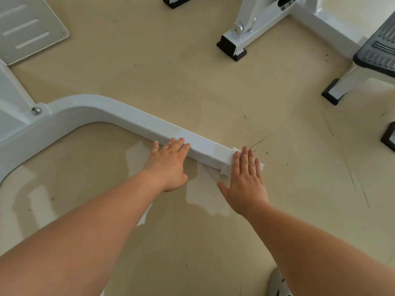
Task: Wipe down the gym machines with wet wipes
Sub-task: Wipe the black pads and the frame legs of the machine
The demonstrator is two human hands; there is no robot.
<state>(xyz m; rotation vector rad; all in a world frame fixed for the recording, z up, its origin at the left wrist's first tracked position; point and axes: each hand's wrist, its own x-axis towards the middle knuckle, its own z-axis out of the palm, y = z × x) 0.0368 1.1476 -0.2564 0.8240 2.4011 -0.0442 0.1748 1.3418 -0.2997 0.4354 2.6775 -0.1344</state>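
Note:
A white gym machine's base bar [128,116] curves from the left and runs along the floor to an end at centre right. A white wet wipe [227,165] is draped over that end. My right hand [245,178] presses the wipe flat against the bar's end with straight fingers. My left hand [168,165] rests on the bar a little to the left, fingers laid over its top edge, holding nothing.
A grey footplate [27,26] lies at the top left. Another white machine frame [256,22] with black rubber feet stands at the top right, beside a black ribbed step [378,50]. The beige floor [192,71] has dark specks right of the bar. My shoe [277,283] shows at the bottom.

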